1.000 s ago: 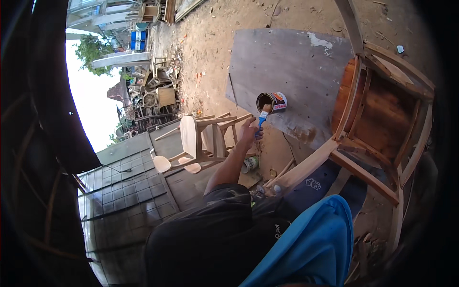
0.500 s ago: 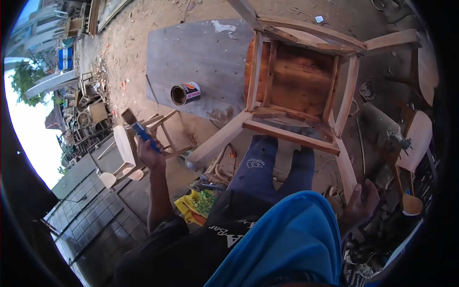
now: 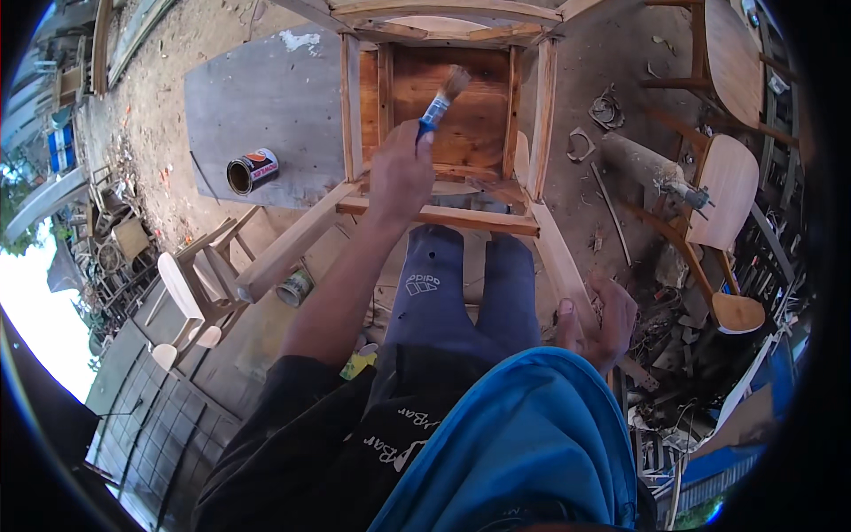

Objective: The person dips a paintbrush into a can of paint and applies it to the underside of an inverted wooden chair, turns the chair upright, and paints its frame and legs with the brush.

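My left hand [image 3: 401, 173] grips a paintbrush [image 3: 441, 99] with a blue handle, its bristles raised over the brown-stained seat panel of a wooden chair frame [image 3: 443, 115] lying on its side in front of me. My right hand [image 3: 598, 319] holds one of the chair's pale wooden legs [image 3: 560, 266] near my knee. An open tin of stain [image 3: 252, 170] stands on a grey board [image 3: 266, 97] to the left of the chair. My legs in dark blue trousers lie between the chair's legs.
Small unfinished wooden chairs [image 3: 199, 279] stand at the left, a second tin [image 3: 293, 287] beside them. More chairs with round seats [image 3: 727, 191] and scrap parts crowd the right side. Sandy ground lies beyond the board. A tiled surface [image 3: 151, 417] is at the lower left.
My left hand has carried the brush from the tin at the left over to the chair's seat panel. The view has swung right, so that the chair is central and my right hand shows.
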### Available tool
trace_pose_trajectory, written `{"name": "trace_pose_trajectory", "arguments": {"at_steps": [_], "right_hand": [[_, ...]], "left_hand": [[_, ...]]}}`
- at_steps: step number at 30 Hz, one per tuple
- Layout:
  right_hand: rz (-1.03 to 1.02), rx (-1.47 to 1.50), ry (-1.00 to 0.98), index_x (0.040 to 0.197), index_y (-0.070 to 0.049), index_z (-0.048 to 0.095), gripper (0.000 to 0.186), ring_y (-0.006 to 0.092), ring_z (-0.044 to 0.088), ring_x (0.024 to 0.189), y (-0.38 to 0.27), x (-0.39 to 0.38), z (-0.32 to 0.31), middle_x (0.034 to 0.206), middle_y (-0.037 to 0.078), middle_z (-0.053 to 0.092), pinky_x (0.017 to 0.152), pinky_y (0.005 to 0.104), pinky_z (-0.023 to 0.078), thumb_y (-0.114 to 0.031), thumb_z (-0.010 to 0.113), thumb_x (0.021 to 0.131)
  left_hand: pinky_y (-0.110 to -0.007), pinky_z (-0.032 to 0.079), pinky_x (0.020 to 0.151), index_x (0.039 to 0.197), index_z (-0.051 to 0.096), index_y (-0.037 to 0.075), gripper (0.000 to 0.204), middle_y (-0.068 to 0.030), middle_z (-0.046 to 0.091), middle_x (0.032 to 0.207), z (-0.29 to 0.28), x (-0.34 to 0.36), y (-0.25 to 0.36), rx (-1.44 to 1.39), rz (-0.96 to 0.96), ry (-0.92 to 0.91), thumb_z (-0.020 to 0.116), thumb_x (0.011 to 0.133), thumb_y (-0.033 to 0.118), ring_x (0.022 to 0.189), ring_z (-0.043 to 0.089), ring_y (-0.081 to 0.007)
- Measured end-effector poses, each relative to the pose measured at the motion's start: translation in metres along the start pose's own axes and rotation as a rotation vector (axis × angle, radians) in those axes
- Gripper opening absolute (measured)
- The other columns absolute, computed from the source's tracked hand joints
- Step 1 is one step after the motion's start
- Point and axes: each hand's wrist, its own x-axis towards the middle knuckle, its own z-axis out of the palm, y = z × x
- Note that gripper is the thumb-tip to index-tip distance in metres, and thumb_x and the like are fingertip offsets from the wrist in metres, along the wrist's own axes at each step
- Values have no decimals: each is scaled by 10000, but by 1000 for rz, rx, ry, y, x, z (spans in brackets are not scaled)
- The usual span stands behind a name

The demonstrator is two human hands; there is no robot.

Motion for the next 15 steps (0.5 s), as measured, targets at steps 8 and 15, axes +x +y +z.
{"name": "trace_pose_trajectory", "arguments": {"at_steps": [8, 15], "right_hand": [[-41, -39, -7, 1005, -27, 682, 400, 352, 627, 1006, 13, -2, 8, 996, 143, 705, 906, 466, 510, -364, 766, 807], [-60, -124, -121, 992, -66, 677, 251, 323, 642, 1031, 18, -6, 4, 1026, 95, 743, 976, 491, 503, -302, 595, 967]], "left_hand": [[-539, 563, 707, 1064, 597, 35, 280, -238, 688, 862, 173, 95, -69, 267, -35, -183, 507, 1024, 297, 760, 696, -433], [-576, 500, 814, 1034, 584, -43, 261, -319, 669, 957, 146, 101, -104, 104, -397, 131, 499, 1005, 202, 931, 647, -505]]}}
